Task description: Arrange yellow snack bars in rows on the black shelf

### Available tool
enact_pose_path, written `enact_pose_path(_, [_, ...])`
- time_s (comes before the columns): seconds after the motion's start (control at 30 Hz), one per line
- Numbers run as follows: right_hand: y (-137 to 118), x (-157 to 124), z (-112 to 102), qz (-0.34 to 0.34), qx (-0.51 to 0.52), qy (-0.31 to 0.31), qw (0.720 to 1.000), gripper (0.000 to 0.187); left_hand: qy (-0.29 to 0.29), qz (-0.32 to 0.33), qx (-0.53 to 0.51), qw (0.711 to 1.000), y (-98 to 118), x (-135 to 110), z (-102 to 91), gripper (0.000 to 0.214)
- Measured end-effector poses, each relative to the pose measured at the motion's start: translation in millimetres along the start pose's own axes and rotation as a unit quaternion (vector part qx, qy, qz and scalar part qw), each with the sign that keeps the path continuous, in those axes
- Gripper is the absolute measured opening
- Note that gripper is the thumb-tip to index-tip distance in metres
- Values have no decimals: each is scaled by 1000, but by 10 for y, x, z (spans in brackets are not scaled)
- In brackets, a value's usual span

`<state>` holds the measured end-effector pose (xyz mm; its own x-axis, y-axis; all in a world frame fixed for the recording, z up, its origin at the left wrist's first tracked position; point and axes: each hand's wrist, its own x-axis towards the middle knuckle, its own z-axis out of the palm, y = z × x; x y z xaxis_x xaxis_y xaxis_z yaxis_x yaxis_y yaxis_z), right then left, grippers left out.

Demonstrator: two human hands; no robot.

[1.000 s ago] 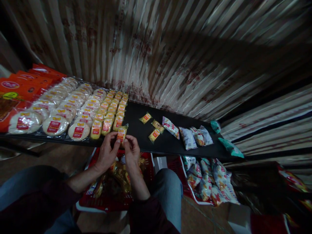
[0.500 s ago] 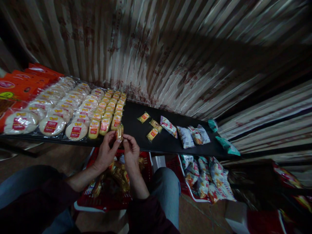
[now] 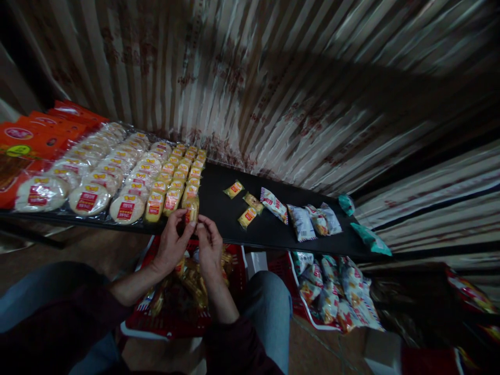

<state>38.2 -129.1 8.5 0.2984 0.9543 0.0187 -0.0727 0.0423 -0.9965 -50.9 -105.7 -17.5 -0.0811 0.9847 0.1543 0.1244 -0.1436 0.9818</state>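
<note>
My left hand and my right hand both pinch one small yellow snack packet at the front edge of the black shelf. The packet sits at the near end of the rightmost row of yellow packets. Both hands have their fingers closed on it. Below my hands a red basket holds more yellow packets.
Round white cakes in clear wrap and orange bags fill the shelf's left. Loose yellow packets, white snack bags and green packets lie to the right. A second basket of snack bags stands below. A striped curtain hangs behind.
The packet has gone from upright in my fingers down onto the shelf, closing up against the end of the rightmost row. Both hands stayed on it.
</note>
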Motion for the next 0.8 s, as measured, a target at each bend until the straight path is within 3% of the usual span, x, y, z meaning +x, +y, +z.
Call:
enact_pose_path(0.23, [-8,-28,-18,-3,-8,5,1000,25,-18,15,-10,1000,-25,-33,-4,33])
enact_pose_path(0.43, [-20,-31,-51,-8,-23,13,1000,23,-22,-10,-42,999,-25,-38,11,34])
enact_pose_path(0.6, [5,-16,-94,-26,-52,51,997,21,-18,-93,-125,988,-14,-28,56,37])
enact_pose_path(0.8, [26,-11,-112,-18,-40,80,996,21,-50,-203,-266,941,72,-9,98,37])
